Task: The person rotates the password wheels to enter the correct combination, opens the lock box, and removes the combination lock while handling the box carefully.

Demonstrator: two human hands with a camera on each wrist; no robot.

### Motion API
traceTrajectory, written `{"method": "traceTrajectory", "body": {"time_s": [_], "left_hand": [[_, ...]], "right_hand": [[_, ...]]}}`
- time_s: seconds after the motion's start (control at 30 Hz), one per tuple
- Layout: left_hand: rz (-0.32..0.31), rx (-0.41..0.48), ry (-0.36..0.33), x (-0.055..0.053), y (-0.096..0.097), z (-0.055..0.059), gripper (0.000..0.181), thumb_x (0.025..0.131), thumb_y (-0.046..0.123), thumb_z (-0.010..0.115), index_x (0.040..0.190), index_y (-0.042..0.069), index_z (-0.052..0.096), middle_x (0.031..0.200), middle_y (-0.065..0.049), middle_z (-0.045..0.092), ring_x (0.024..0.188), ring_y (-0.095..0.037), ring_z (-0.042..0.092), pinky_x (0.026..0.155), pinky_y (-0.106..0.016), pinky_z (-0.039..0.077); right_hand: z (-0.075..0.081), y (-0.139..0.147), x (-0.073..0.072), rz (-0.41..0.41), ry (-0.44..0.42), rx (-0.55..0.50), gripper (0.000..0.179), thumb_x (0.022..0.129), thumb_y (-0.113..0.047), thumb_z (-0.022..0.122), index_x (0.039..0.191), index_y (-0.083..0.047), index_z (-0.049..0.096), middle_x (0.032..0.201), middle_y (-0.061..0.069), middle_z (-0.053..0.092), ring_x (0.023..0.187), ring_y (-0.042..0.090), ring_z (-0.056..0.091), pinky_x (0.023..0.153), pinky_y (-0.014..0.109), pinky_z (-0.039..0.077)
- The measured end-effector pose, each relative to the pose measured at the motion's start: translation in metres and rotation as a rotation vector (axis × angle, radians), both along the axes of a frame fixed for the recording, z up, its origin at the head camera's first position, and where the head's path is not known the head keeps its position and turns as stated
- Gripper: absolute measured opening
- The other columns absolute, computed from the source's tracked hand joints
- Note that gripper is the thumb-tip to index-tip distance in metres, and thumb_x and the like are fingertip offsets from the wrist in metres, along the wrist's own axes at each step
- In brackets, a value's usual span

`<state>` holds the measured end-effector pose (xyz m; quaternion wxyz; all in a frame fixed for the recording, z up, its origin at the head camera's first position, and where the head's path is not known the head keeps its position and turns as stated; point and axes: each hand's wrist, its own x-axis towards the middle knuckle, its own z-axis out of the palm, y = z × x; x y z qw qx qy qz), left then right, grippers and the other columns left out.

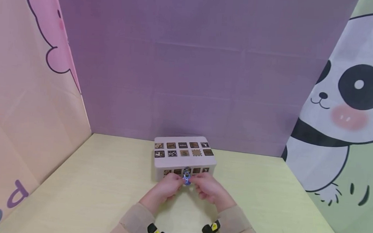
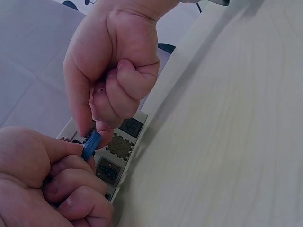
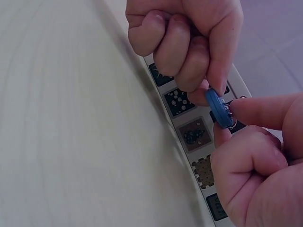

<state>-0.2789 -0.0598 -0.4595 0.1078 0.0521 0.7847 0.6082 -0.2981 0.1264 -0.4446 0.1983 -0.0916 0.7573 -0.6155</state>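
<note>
A small flat blue object with a rounded rim and silvery bits on its far face is pinched between both hands. My left hand holds one side with thumb and forefinger, its other fingers curled in. On the opposite side, my right hand grips it likewise. Right behind the object stands a white box with square pictures printed on its lid and front. In the head view the blue object overlaps the box's front face near the middle. I cannot tell what kind of thing it is.
The box stands toward the back of a light wood table, near a purple backdrop. A pink printed panel borders the left side. To the right is a green panel with a panda picture. Both wrists wear bands with small black devices.
</note>
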Motion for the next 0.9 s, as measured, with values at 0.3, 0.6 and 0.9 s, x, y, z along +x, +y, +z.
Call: {"method": "traceTrajectory", "body": {"time_s": [0.3, 0.6, 0.9], "left_hand": [[-0.005, 0.003, -0.003, 0.0016, 0.0007, 0.0019, 0.033, 0.103, 0.016, 0.055, 0.071, 0.006, 0.053, 0.054, 0.007, 0.035, 0.041, -0.006, 0.026, 0.038, -0.022, 0.023], [-0.007, 0.004, 0.009, 0.0035, 0.0006, 0.0018, 0.033, 0.103, 0.015, 0.054, 0.071, 0.006, 0.054, 0.054, 0.008, 0.035, 0.042, -0.006, 0.027, 0.038, -0.022, 0.023], [-0.014, 0.013, -0.005, 0.0021, 0.0002, 0.0026, 0.032, 0.103, 0.016, 0.054, 0.074, 0.003, 0.056, 0.054, 0.007, 0.035, 0.042, -0.007, 0.027, 0.038, -0.022, 0.024]], "right_hand": [[0.0001, -0.0027, 0.0016, -0.010, -0.030, -0.012, 0.021, 0.100, -0.016, 0.060, 0.103, 0.004, 0.066, 0.063, -0.005, 0.039, 0.049, 0.007, 0.031, 0.045, 0.020, 0.028], [0.0012, -0.0006, 0.0038, 0.008, -0.015, -0.004, 0.026, 0.101, -0.017, 0.060, 0.110, 0.006, 0.068, 0.062, -0.006, 0.039, 0.049, 0.006, 0.031, 0.045, 0.019, 0.027], [-0.0040, 0.0014, -0.0007, 0.007, -0.030, -0.024, 0.024, 0.101, -0.017, 0.060, 0.109, 0.004, 0.069, 0.062, -0.006, 0.038, 0.050, 0.006, 0.031, 0.046, 0.019, 0.028]]}}
